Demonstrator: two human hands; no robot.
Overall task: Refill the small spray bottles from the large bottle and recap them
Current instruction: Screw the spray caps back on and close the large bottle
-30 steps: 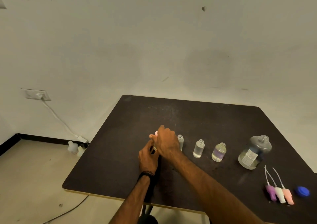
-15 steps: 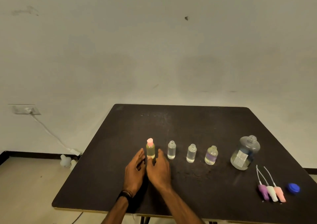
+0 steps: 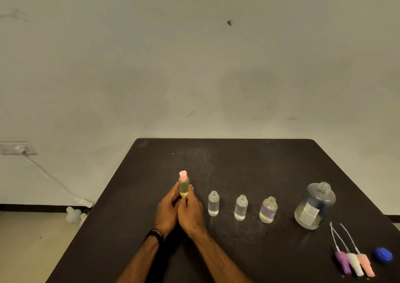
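Observation:
A small spray bottle with a pink cap and yellowish liquid stands at the left end of the row, a little farther back than the others. My left hand and my right hand meet at its base, fingertips on either side and thumbs in front, holding its lower part. To the right stand three uncapped small bottles: two clear ones and a purple-labelled one. The large clear bottle stands open farther right. Three spray heads, purple, white and pink, lie at the front right.
A blue cap lies beside the spray heads near the dark table's right edge. A wall rises behind the table. On the floor at left are a white cable from a wall socket and small white items.
My right hand came off the pink cap. Both hands dropped beside the bottle, then closed around its base; the bottle now sits farther back than the row.

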